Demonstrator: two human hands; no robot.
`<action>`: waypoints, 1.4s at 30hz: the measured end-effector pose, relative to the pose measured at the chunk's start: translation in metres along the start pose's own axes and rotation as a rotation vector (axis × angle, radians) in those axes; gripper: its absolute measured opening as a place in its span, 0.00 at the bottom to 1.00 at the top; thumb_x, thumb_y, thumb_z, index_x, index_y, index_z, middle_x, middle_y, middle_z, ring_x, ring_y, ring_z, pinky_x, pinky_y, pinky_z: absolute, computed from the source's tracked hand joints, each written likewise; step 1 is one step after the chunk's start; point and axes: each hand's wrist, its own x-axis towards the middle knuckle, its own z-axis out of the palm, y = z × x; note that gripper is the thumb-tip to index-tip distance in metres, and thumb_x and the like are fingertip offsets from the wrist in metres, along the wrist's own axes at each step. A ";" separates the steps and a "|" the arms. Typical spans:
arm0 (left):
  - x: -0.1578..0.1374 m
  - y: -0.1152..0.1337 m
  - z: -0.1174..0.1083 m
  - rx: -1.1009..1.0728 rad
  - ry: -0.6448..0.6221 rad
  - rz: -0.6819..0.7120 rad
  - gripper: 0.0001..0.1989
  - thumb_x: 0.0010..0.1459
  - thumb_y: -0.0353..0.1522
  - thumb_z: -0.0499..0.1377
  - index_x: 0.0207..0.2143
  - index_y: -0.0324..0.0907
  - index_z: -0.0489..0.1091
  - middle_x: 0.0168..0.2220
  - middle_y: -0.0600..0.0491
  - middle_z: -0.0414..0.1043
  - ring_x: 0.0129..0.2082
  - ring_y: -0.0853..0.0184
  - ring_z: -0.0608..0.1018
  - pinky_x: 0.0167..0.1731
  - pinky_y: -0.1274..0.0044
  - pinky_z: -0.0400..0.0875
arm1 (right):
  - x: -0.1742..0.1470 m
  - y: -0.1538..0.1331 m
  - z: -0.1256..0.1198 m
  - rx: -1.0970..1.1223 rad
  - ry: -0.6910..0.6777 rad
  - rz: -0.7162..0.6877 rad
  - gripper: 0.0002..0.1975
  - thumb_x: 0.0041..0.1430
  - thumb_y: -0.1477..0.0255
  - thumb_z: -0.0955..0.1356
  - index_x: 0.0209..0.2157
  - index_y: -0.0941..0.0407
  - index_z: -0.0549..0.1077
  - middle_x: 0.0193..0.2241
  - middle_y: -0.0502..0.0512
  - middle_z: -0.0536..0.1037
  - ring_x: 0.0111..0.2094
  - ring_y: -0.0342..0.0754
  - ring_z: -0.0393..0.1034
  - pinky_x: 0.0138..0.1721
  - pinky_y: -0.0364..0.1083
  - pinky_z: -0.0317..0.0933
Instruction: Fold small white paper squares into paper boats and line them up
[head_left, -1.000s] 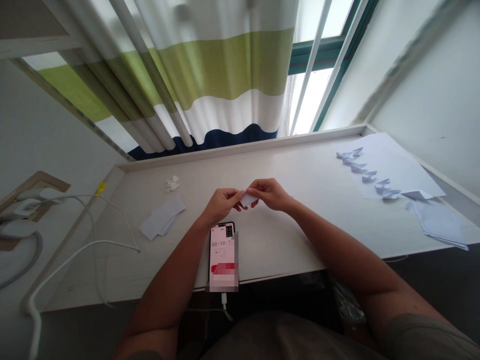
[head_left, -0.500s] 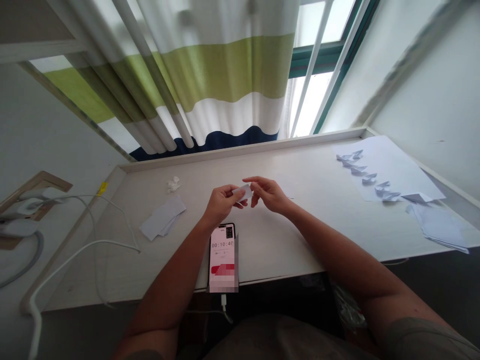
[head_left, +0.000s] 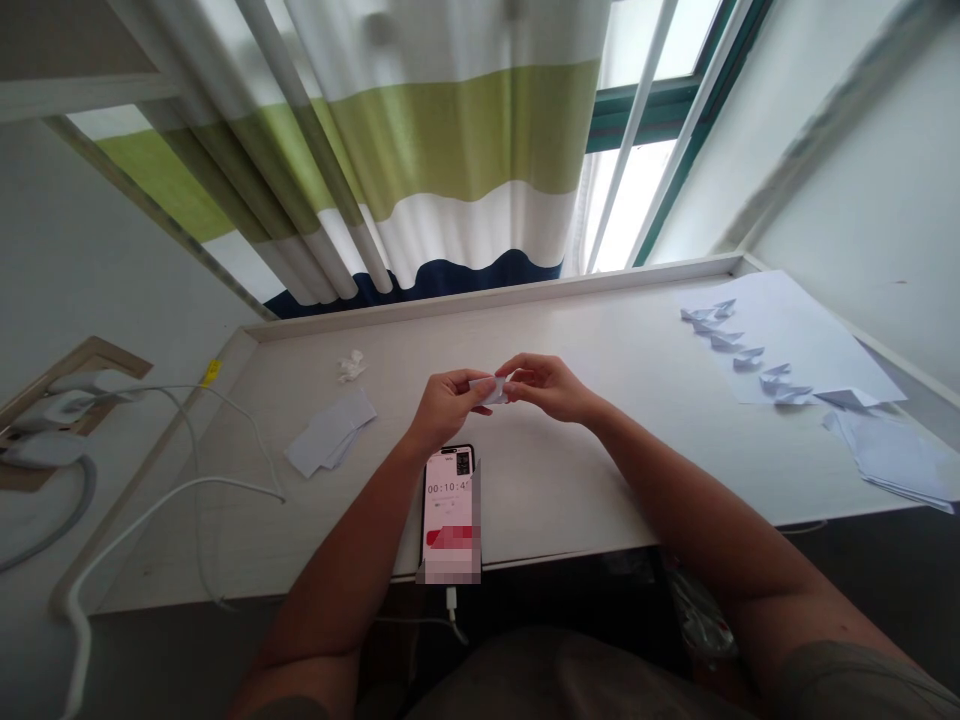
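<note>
Just above the middle of the desk, my left hand [head_left: 448, 404] pinches a small piece of folded white paper [head_left: 481, 388] between thumb and fingers. My right hand [head_left: 550, 387] grips the paper's right edge with its fingertips. Between them the hands hide part of the paper, so its exact shape cannot be made out. A phone [head_left: 451, 515] showing a running timer lies on the desk below my left hand.
White paper sheets [head_left: 330, 435] and a crumpled tissue [head_left: 350, 366] lie on the left. At right, several folded paper pieces [head_left: 748, 358] rest on a large white sheet [head_left: 795, 310], beside a paper stack [head_left: 892, 455]. White cables [head_left: 180, 487] hang over the desk's left side.
My right hand has closed its fingertips on the paper's right edge, where before its index finger was stretched out. The view has shifted slightly.
</note>
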 end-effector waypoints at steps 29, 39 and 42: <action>-0.003 0.004 0.010 -0.009 -0.007 0.005 0.19 0.58 0.49 0.71 0.38 0.42 0.86 0.40 0.47 0.85 0.40 0.62 0.80 0.38 0.71 0.76 | 0.002 -0.002 0.007 -0.091 0.164 -0.082 0.20 0.60 0.51 0.78 0.41 0.54 0.84 0.39 0.57 0.86 0.39 0.51 0.81 0.38 0.49 0.74; -0.005 0.006 0.009 0.172 -0.134 0.092 0.23 0.64 0.52 0.65 0.38 0.42 0.86 0.34 0.49 0.81 0.33 0.64 0.75 0.37 0.72 0.72 | 0.002 -0.007 0.004 -0.049 0.121 -0.049 0.22 0.53 0.51 0.82 0.34 0.55 0.84 0.34 0.55 0.85 0.37 0.50 0.80 0.38 0.49 0.74; -0.004 0.006 0.006 0.180 -0.213 0.112 0.25 0.65 0.54 0.65 0.39 0.42 0.85 0.35 0.48 0.81 0.35 0.64 0.76 0.39 0.71 0.73 | 0.002 -0.007 0.004 0.018 0.130 -0.037 0.22 0.52 0.52 0.82 0.31 0.56 0.83 0.31 0.54 0.84 0.34 0.49 0.79 0.35 0.49 0.74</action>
